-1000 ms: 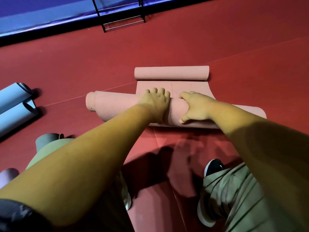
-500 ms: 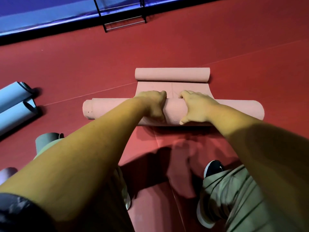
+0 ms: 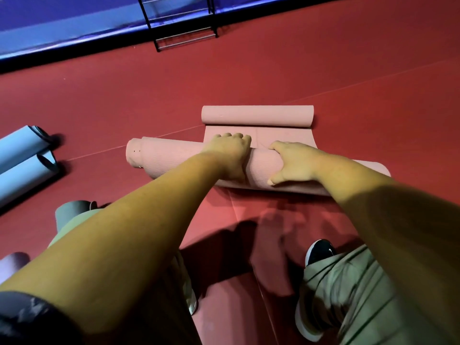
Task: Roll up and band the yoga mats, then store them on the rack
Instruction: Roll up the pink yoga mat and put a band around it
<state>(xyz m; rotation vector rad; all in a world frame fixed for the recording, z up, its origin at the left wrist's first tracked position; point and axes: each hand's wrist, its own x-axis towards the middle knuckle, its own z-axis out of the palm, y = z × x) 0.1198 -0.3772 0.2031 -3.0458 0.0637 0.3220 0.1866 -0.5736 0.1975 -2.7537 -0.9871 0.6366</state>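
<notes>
1. Pink mat [image 3: 174,158] is the one being worked. Both hands sit side by side on the middle of its roll. The left hand [image 3: 229,155] has its fingers hooked over the far side. The right hand [image 3: 293,163] is wrapped over the top with its thumb on the near side. Both are clamped on the roll.
2. Half a second back the roll lay square across the red floor [image 3: 348,70]. Now it sits skewed, with the end left of the grip pushed further away than the end to its right. The left fingers were tucked down over the front then, and have come back up for a fresh hold.
3. The flat strip just beyond the fingers looks a shade shorter. The roll seems to be creeping toward the curled far end [image 3: 256,115], which looks to belong to the same mat.
4. My read is that the rolling is nearly done. The skew, and the inner core poking out left of the grip, suggest it is winding unevenly. It may want squaring up before any band goes on.
5. Mats, counted:
   - One pink mat is under the hands.
   - Two blue rolls [image 3: 20,145] lie well left of the grip.
   - One grey-green roll [image 3: 72,212] lies on that same side, nearer the person.
   - One mauve roll [image 3: 12,265] is cut off by the frame edge.
6. One black rack [image 3: 184,28] stands far beyond the grip. I can see no bands anywhere.
</notes>
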